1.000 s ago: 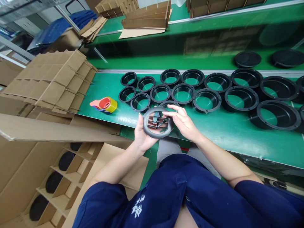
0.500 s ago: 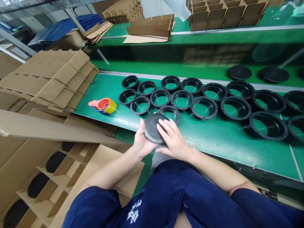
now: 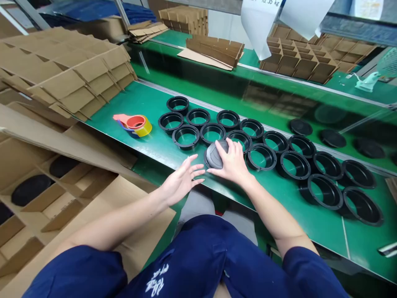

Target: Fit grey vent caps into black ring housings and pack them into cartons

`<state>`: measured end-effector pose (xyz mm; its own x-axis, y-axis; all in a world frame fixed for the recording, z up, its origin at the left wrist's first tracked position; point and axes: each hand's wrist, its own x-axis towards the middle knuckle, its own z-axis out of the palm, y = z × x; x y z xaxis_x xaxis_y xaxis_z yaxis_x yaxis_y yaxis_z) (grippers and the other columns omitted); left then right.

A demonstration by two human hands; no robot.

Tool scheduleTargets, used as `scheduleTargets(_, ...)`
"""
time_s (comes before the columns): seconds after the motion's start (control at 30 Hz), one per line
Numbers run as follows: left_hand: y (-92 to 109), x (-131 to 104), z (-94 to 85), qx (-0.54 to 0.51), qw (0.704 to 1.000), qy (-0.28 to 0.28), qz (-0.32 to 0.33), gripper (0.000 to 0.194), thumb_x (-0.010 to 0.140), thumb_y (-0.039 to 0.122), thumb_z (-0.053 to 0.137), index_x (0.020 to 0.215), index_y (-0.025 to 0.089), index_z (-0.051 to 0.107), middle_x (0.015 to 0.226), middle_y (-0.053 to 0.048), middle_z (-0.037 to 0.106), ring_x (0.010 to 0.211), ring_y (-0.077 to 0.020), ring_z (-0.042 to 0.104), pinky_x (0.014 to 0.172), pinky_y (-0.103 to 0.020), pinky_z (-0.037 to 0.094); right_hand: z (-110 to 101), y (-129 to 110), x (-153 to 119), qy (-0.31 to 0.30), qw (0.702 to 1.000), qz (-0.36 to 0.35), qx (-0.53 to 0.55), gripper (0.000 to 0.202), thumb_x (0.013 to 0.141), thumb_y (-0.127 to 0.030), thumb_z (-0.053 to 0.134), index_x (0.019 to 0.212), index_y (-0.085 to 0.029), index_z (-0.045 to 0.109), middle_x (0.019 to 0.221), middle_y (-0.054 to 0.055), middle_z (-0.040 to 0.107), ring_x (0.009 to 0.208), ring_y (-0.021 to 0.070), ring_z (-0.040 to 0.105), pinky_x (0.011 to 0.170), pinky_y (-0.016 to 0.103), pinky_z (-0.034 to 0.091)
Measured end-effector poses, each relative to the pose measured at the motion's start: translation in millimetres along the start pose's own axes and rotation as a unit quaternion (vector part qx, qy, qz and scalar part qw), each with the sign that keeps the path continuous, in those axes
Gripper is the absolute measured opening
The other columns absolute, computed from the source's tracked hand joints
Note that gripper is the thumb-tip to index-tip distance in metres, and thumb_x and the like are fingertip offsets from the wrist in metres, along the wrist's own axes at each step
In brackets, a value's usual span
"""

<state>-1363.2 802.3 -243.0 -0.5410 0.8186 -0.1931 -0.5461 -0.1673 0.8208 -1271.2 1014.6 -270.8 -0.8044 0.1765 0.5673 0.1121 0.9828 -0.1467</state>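
Observation:
My right hand (image 3: 231,162) grips a round dark grey disc-shaped cover (image 3: 214,155), tilted over a black flanged ring at the front of the rows. Part of that ring shows beneath the cover, and whether the two touch I cannot tell. Just to the left, my left hand (image 3: 183,180) hangs above the bench edge with fingers spread and nothing in it. Several black flanged rings (image 3: 186,144) stand in two rows on the green bench (image 3: 149,155), running off to the right.
A tape dispenser with yellow tape (image 3: 144,128) lies on the bench at left. Cardboard dividers (image 3: 83,78) are stacked beyond it. An open carton (image 3: 102,211) with partitions and black round parts (image 3: 32,189) stands low at left. Black discs (image 3: 300,126) appear along the back panel.
The grey cover has moved from between both hands to the ring at the front, held by my right hand. My left hand has let go and drawn back. The view has shifted.

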Motion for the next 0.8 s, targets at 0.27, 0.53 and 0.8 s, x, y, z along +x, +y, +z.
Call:
scheduleTargets(0.27, -3.2, -6.8, -23.5, 0.052, 0.993, 0.099, -0.047, 0.034, 0.1, 0.041, 0.06, 0.129, 0.024, 0.059, 0.111, -0.006, 0.064, 0.106, -0.0214, 0.061, 0.096, -0.039, 0.049, -11.9, -30.2, -27.3, -0.058, 0.997, -0.041, -0.022, 0.103, 0.092, -0.079, 0.054, 0.162, -0.008, 0.031, 0.166, 0.03, 0.021, 0.155, 0.0462, 0.016, 0.122, 0.07, 0.018)
scheduleTargets(0.53, -6.7, 5.5, -28.0, 0.097, 0.99, 0.097, -0.023, 0.036, 0.095, 0.043, 0.065, 0.125, 0.024, 0.061, 0.114, -0.007, 0.062, 0.11, -0.0221, 0.06, 0.1, -0.039, 0.051, -10.7, -35.6, -9.0, -0.06, 0.996, -0.07, 0.008, 0.075, 0.107, -0.059, 0.031, 0.16, -0.006, 0.034, 0.166, 0.024, 0.027, 0.156, 0.0394, 0.023, 0.125, 0.065, 0.021)
scheduleTargets(0.8, -22.2, 7.2, -12.9, 0.178, 0.983, -0.033, -0.013, 0.095, 0.065, 0.029, 0.09, 0.151, 0.027, 0.049, 0.158, -0.014, 0.044, 0.138, -0.0382, 0.052, 0.111, -0.053, 0.046, 11.0, 7.0, -80.0, 0.061, 0.946, 0.26, 0.182, 0.075, 0.092, -0.077, 0.042, 0.101, -0.01, 0.075, 0.109, 0.024, 0.07, 0.111, 0.041, 0.064, 0.104, 0.062, 0.047)
